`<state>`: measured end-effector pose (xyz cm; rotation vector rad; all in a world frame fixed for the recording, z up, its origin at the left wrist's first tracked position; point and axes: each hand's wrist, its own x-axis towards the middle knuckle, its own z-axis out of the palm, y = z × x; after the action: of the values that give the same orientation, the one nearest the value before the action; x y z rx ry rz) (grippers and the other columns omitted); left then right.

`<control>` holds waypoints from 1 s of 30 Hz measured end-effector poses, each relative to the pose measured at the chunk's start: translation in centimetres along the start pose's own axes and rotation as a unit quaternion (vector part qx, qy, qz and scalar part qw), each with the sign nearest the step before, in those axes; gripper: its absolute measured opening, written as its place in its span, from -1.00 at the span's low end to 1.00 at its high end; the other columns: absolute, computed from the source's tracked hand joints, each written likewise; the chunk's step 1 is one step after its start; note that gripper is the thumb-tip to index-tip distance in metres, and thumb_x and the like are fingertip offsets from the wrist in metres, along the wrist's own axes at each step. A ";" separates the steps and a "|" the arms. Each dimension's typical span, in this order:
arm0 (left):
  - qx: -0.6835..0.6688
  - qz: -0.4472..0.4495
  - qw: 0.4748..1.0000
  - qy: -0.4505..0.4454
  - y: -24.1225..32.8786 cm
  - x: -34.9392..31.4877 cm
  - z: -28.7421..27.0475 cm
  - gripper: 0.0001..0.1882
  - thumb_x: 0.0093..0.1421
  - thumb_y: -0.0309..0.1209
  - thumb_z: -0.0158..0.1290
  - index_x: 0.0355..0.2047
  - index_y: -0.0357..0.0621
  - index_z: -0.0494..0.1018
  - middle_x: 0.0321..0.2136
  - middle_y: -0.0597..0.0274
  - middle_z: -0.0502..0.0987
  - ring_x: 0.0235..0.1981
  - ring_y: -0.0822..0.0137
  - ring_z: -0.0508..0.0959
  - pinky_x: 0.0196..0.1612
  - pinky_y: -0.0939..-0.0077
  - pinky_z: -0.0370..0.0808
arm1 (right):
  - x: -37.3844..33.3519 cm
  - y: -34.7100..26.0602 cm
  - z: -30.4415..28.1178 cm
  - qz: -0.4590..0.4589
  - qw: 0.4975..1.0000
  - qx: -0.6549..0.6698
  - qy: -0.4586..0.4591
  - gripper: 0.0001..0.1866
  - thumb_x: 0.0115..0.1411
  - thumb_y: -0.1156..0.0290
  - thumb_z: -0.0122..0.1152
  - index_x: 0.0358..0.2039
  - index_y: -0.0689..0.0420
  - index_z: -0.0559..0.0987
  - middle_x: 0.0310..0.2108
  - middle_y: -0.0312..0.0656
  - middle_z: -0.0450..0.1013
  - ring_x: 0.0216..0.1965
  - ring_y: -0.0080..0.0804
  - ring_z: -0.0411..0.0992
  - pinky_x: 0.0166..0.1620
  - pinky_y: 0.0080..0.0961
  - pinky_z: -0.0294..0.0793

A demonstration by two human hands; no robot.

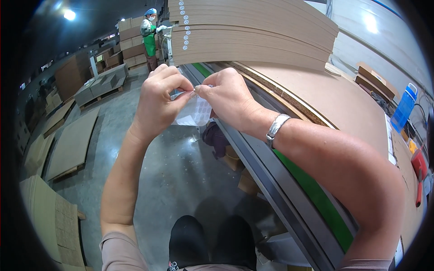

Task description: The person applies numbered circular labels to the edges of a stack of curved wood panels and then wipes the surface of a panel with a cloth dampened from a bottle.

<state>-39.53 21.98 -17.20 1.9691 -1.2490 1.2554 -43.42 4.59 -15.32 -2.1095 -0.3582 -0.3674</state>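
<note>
In front of me hangs a pale, partly see-through sheet of round stickers (197, 112), its rows of circles showing below my fingers. My left hand (159, 100) is closed in a pinch of thumb and forefinger at the sheet's upper edge. From the other side my right hand (229, 94), with a silver band on its wrist, pinches at the same spot, fingertips touching the left ones. Whether a single sticker is between the fingertips is too small to tell. Just beyond stands a tall stack of brown boards (253, 34), with a column of small round white stickers (186, 32) near its left end.
A long metal rail with a green strip (312, 192) runs along the board-topped table (343, 106) at my right. A blue bottle (404, 107) and a red-handled tool (419, 174) lie farther right. A co-worker in a green apron (149, 43) stands far left, near stacked boards (74, 142) on pallets.
</note>
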 end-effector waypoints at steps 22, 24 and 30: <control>0.276 -0.162 0.946 0.052 -6.3 5.2 4.5 -0.89 0.02 -0.40 0.10 -0.53 -0.13 0.58 -0.45 0.12 0.60 -0.27 0.13 0.57 -0.20 0.19 0.37 | -0.1 -0.2 0.1 0.020 0.998 -0.063 -0.003 -0.80 0.13 0.42 0.21 -0.35 0.31 0.64 -0.34 0.12 0.57 -0.22 -0.03 0.56 -0.11 -0.29 0.52; 0.291 -0.198 0.935 0.039 -6.0 5.6 4.4 -0.88 0.02 -0.42 0.07 -0.51 -0.14 0.60 -0.42 0.08 0.62 -0.25 0.11 0.59 -0.17 0.17 0.38 | -0.1 -0.3 0.1 0.020 0.998 -0.063 -0.008 -0.81 0.13 0.42 0.21 -0.35 0.31 0.64 -0.34 0.13 0.56 -0.22 -0.03 0.56 -0.11 -0.28 0.52; 0.363 -0.276 0.889 -0.040 -4.6 7.3 3.6 -0.85 0.01 -0.45 0.05 -0.47 -0.08 0.62 -0.43 0.08 0.65 -0.29 0.13 0.64 -0.13 0.14 0.37 | -0.1 -0.1 0.0 0.015 0.998 -0.065 -0.013 -0.81 0.13 0.43 0.20 -0.34 0.30 0.65 -0.34 0.13 0.57 -0.23 -0.01 0.55 -0.11 -0.28 0.52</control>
<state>-32.75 18.12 -12.08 2.6399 -0.1523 1.4446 -43.54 4.64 -15.25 -2.2461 -0.3261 -0.3541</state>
